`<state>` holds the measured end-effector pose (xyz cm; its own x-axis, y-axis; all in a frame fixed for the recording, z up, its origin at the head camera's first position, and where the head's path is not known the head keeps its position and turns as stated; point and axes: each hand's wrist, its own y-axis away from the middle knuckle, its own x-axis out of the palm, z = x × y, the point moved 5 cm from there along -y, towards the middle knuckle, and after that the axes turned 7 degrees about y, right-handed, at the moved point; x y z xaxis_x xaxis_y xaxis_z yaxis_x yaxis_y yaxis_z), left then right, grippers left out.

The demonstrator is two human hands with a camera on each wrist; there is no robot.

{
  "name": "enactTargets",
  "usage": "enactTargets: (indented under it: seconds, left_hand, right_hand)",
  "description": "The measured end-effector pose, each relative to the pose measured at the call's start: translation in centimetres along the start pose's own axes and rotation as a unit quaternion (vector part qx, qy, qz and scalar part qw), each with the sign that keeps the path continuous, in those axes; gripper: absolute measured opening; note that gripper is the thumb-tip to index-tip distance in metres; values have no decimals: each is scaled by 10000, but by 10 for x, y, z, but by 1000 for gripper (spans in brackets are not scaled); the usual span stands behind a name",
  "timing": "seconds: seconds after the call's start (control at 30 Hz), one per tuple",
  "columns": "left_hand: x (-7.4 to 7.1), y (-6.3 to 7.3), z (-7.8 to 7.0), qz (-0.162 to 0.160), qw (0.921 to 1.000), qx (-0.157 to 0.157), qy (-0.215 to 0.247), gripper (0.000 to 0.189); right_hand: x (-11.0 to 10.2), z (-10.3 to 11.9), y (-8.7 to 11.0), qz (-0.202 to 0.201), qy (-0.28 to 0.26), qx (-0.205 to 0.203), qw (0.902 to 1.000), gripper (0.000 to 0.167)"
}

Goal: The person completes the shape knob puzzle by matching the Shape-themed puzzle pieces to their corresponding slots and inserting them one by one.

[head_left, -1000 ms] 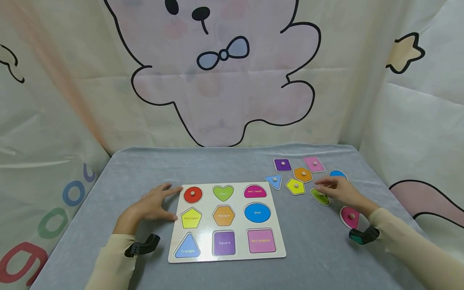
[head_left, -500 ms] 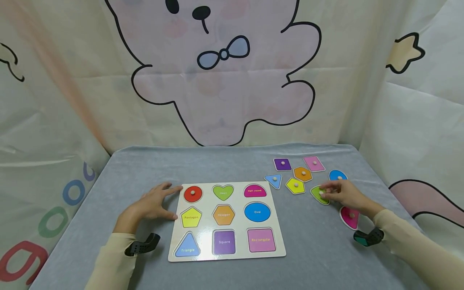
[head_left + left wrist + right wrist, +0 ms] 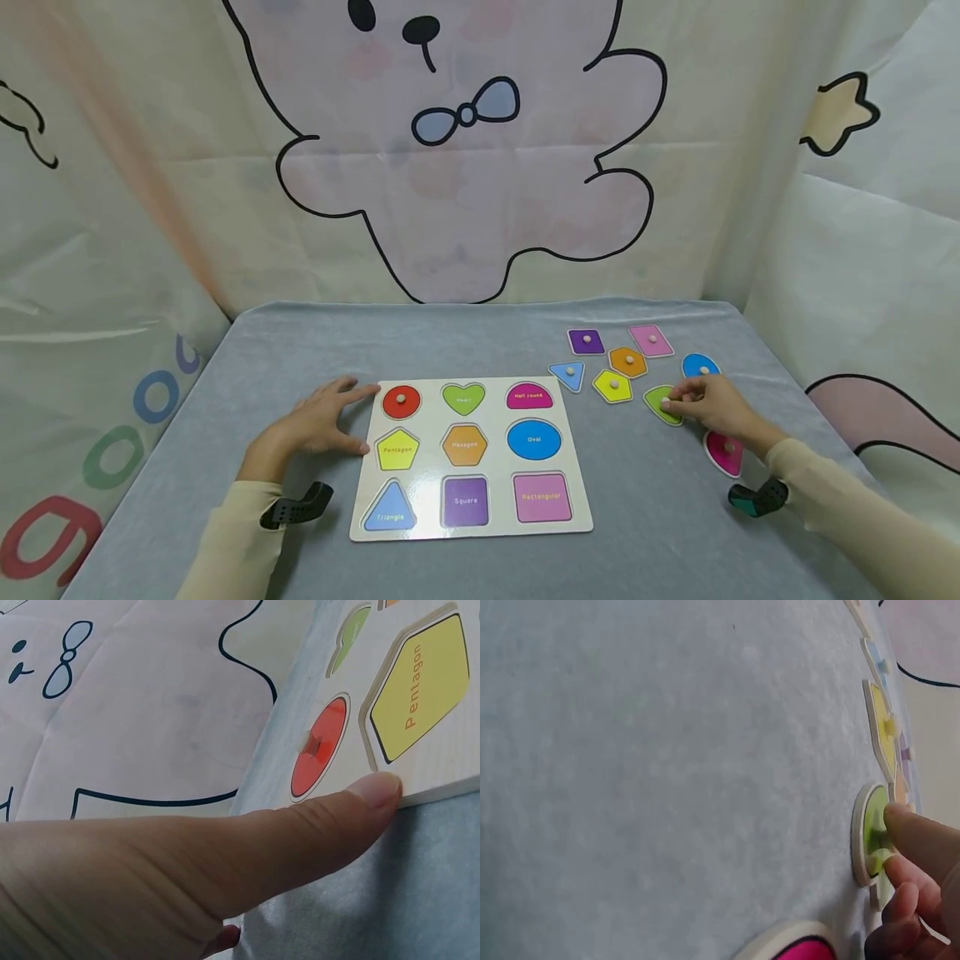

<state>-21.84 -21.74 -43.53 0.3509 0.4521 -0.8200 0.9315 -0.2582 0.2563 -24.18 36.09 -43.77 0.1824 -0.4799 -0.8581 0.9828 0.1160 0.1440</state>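
My left hand [image 3: 318, 422] lies at the left edge of a white shape puzzle board [image 3: 427, 483], fingers spread, thumb and index finger against its side. In the left wrist view the thumb [image 3: 322, 825] touches the board's edge beside the yellow pentagon recess [image 3: 424, 686]. A red circle piece [image 3: 400, 402] with a knob sits in its recess at the top left. To the right of the board, my right hand [image 3: 716, 406] pinches the green heart puzzle piece [image 3: 655, 399] at its knob. That piece lies flat on the cloth, partly hidden by the fingers [image 3: 922, 836] in the right wrist view.
Around the right hand lie loose knobbed pieces: a blue oval [image 3: 698, 363], a magenta half round [image 3: 724, 452], a yellow pentagon [image 3: 611, 388], an orange hexagon [image 3: 624, 364], a blue triangle [image 3: 564, 377], a purple square [image 3: 583, 343] and a pink rectangle [image 3: 651, 340]. Grey cloth [image 3: 645, 517] covers the table.
The right hand has shifted slightly right, uncovering the blue oval, and its fingertips have come down onto the green heart piece's knob. The left hand and the board have stayed in place.
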Motion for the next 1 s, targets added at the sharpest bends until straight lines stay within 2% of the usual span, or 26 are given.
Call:
enactTargets:
  seconds: [0.27,0.4,0.73,0.87,1.0]
  left_hand:
    - [-1,2,0,-42,10000,-11,-8,97]
    - [0,0,0,-21,10000,-11,20,96]
    - [2,-2,0,-33,9999,-123,26,97]
    - [2,-1,-1,-26,9999,-97,13,97]
    - [0,1,-2,-31,10000,58,-28,97]
  right_hand:
    - [3,3,4,-370,83,159,9992,31]
    - [4,4,6,-432,66,202,9988,29]
    - [-8,18,7,-482,57,-70,9988,33]
    - [-12,31,5,-654,103,-292,9974,30]
    - [-11,44,-2,-758,-18,-538,9957,26]
